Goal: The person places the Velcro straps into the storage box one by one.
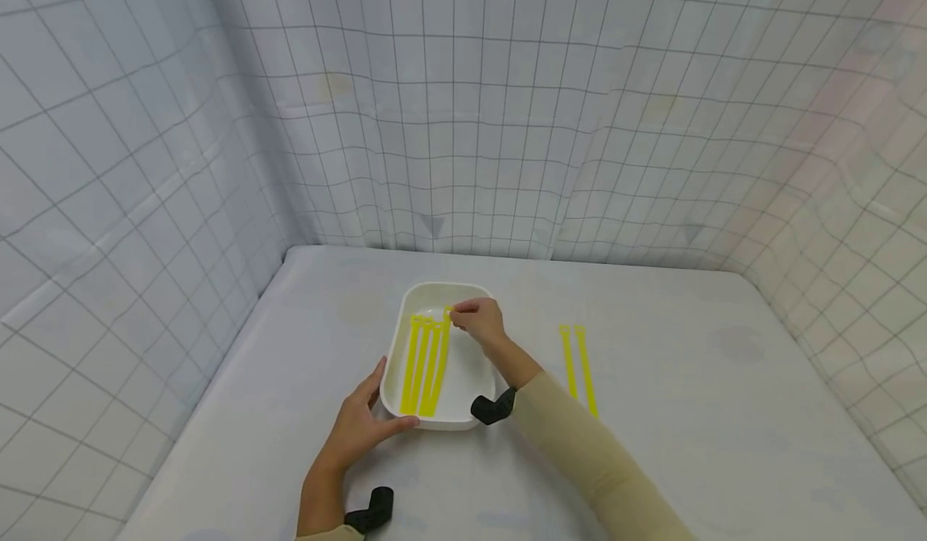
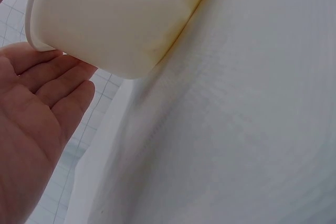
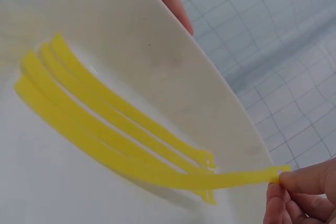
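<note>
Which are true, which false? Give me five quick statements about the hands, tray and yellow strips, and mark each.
1. The right hand pinches a yellow strip near its end. True.
2. The left hand touches the tray. True.
3. The tray is black. False: it is white.
4. The tray holds just one strip. False: other strips lie inside.
5. Every strip is in the tray. False: two strips lie on the table to its right.

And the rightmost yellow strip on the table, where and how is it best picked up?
Probably pinch the strip from above at its far end: it lies flat on the table, and that end looks slightly wider and isn't behind the sleeve.
</note>
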The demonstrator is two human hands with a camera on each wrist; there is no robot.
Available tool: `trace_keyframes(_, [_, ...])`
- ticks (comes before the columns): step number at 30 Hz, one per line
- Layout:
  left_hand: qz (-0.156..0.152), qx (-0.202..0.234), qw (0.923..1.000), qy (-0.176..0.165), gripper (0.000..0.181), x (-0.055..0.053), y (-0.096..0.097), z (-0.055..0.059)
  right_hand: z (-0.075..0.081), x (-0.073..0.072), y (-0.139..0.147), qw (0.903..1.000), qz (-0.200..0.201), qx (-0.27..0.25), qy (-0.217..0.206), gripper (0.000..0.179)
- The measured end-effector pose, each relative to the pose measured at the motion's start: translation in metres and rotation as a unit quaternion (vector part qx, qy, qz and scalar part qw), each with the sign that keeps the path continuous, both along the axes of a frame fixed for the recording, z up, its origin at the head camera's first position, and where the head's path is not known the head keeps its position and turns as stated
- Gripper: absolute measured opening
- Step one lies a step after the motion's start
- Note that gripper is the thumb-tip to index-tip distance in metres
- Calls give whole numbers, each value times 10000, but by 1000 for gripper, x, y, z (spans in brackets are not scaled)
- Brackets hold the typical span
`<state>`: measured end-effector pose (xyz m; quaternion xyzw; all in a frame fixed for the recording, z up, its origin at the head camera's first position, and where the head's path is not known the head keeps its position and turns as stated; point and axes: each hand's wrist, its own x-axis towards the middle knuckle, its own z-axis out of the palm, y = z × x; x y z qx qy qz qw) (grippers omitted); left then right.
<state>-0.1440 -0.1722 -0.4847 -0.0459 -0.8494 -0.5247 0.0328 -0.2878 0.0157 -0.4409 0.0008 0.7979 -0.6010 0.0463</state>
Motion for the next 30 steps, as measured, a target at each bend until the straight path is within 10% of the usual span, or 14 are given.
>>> trace_keyframes(17, [60,-44,10000,23,109,0,0,-1,-10,-16,-16,9750,-252,2207,-88,6])
trace_keyframes(24, [-13,103,9999,128,109,1,0,1,-137,-102,-16,9535,-364,2807,1037,1])
trace_keyframes(30, [-11,93,9999,92,108,1,0,0,-148,-111,-17,9542,-311,2822,946,5])
